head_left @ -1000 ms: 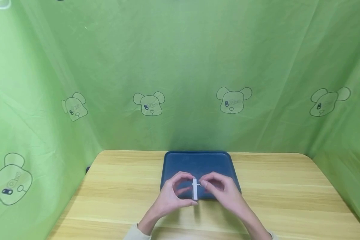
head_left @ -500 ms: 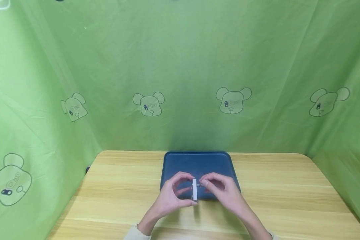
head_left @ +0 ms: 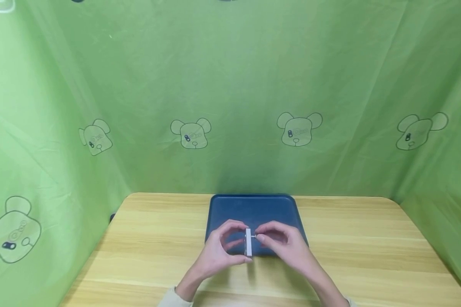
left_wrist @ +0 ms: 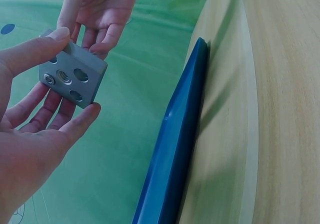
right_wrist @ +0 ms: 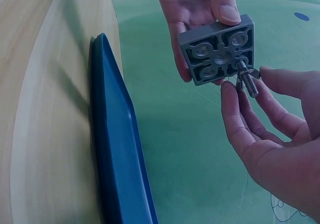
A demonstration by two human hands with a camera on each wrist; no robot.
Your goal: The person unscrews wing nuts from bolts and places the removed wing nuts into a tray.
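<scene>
My left hand (head_left: 220, 249) grips a square grey block (left_wrist: 72, 76) by its edges, thumb on one side and fingers on the opposite side. Several round holes go into its smooth face, and a bolt head (left_wrist: 49, 78) sits in one corner hole. On the ribbed face, seen in the right wrist view, the threaded bolt (right_wrist: 252, 88) sticks out. A wing nut (right_wrist: 243, 74) is on that bolt, close to the block. Thumb and fingers of my right hand (head_left: 286, 243) pinch the wing nut's wings. Both hands hold the work up above the table.
Beneath and behind the hands lies a blue tray (head_left: 253, 209) on the wood-grain table (head_left: 353, 243). A green curtain (head_left: 238, 76) printed with bear heads encloses the table at the back and sides.
My right thumb has slid slightly downward against the fingertips at the bolt. The left hand and the block have stayed almost in place.
</scene>
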